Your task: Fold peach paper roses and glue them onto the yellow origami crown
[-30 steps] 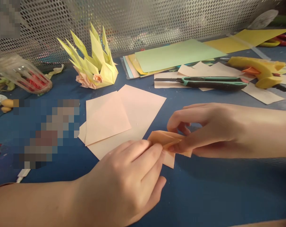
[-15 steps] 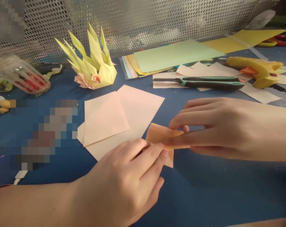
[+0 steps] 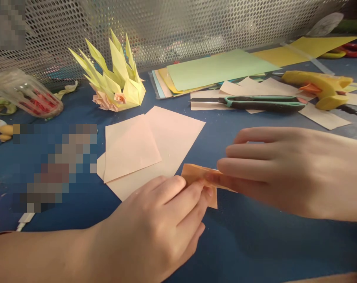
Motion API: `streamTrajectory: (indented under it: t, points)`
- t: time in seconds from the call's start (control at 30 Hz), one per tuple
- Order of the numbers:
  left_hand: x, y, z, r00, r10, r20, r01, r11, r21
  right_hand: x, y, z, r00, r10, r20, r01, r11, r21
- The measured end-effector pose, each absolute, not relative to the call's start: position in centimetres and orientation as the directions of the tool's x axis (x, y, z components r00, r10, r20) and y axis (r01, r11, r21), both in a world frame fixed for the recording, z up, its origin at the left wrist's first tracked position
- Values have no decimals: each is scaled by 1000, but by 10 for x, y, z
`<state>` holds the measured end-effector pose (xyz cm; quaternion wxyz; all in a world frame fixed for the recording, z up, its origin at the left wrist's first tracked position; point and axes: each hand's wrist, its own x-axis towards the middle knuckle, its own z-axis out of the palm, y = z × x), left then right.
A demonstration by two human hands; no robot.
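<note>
A small folded piece of orange paper (image 3: 193,171) is between my two hands, low over the blue table. My left hand (image 3: 163,216) grips its near side with bent fingers, and those fingers cover part of the folds. On its right side, my right hand (image 3: 273,169) pinches the paper's upper edge between thumb and fingers. One corner of the paper points down below my left fingertips. Several pale pink paper squares (image 3: 131,145) lie overlapping just behind my left hand.
Behind stands a yellow-green folded-paper crown (image 3: 116,78) with pink roses. A black and teal cutter (image 3: 264,103) lies on paper scraps near a yellow glue gun (image 3: 317,84). Coloured sheets (image 3: 219,70) rest against the metal mesh (image 3: 178,27). A clear jar (image 3: 28,94) lies at left.
My right hand has moved slightly down and toward me, and its fingers are drawn closer together. The orange paper's upper part has tipped lower. My left hand is nearly still.
</note>
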<state>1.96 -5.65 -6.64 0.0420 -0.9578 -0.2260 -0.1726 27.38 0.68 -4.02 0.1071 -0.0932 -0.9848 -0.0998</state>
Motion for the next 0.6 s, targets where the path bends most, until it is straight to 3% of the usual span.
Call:
streamTrajectory:
  t: [0.27, 0.6]
  points:
    - [19, -55, -67, 843, 418, 338, 441, -898, 10, 274, 9, -40, -959, 159, 236, 192, 973, 125]
    - [19, -55, -68, 804, 485, 345, 477, -872, 114, 276, 3, -43, -962, 174, 209, 212, 960, 180]
